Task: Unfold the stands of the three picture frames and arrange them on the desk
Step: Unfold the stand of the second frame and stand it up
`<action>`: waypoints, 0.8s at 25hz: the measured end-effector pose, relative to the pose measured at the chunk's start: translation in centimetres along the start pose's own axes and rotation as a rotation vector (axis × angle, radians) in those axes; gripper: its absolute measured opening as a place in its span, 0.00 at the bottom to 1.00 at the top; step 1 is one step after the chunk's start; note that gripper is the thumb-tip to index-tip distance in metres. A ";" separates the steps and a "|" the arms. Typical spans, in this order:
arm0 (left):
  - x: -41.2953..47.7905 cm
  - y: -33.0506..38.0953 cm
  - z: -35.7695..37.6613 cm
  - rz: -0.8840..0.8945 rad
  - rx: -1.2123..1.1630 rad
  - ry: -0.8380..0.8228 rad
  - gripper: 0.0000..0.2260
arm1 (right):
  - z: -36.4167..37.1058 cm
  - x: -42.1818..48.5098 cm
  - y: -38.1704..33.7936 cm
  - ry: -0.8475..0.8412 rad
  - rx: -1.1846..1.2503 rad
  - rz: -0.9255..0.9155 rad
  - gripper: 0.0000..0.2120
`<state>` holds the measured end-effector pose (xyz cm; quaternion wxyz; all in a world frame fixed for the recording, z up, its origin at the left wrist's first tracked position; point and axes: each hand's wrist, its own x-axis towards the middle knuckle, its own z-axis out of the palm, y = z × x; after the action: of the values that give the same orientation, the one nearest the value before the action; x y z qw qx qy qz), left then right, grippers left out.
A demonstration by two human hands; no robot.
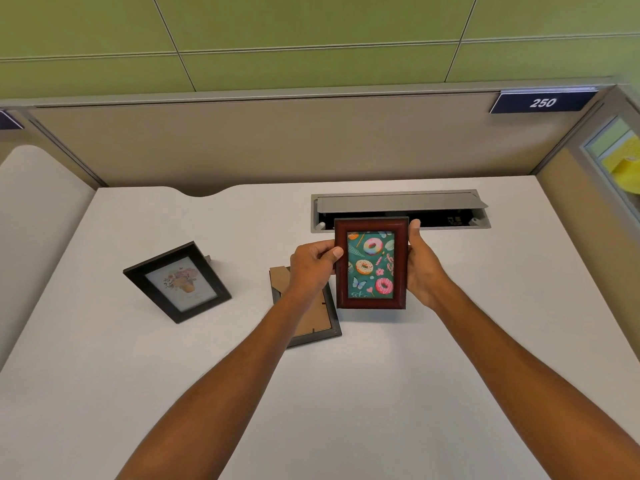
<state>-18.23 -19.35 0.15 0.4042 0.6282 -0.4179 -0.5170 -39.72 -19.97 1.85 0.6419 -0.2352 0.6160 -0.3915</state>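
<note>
Both hands hold the reddish-brown wooden frame [371, 264] upright, picture side toward the camera, just right of the centre of the view. Its print shows doughnuts and butterflies on a teal ground. The left hand [313, 266] grips the frame's left edge at about 9 o'clock, thumb laid on the front moulding and the fingers wrapped behind. The right hand [424, 268] clasps the right edge at 3 o'clock, with a fingertip showing above the top right corner. Whether the frame's bottom edge touches the white desk [346, 393] or hangs just above it cannot be told from this angle, and its stand is hidden behind it.

At 9 o'clock from the held frame, well apart from it, a black frame [177, 282] with a flower print stands leaning back on the desk; a bit of its stand shows behind the top right corner. Just beside the left hand, toward 7 o'clock of the held frame, a third frame [313, 323] lies face down, its brown cardboard back up, partly covered by the left wrist and forearm.

At 12 o'clock, behind the held frame, a grey cable tray [398, 204] set into the desk has its lid open. Beige partition panels [242, 143] enclose the desk, and a dark blue label [542, 102] reading 250 sits at 1 o'clock.
</note>
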 end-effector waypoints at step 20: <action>4.4 -1.3 -0.7 0.066 0.056 -0.052 0.14 | 1.1 5.8 1.5 0.043 0.102 -0.067 0.29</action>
<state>-16.86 -23.07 -2.35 0.3925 0.6115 -0.4629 -0.5076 -38.73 -23.89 -2.73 0.6262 -0.2142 0.6008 -0.4484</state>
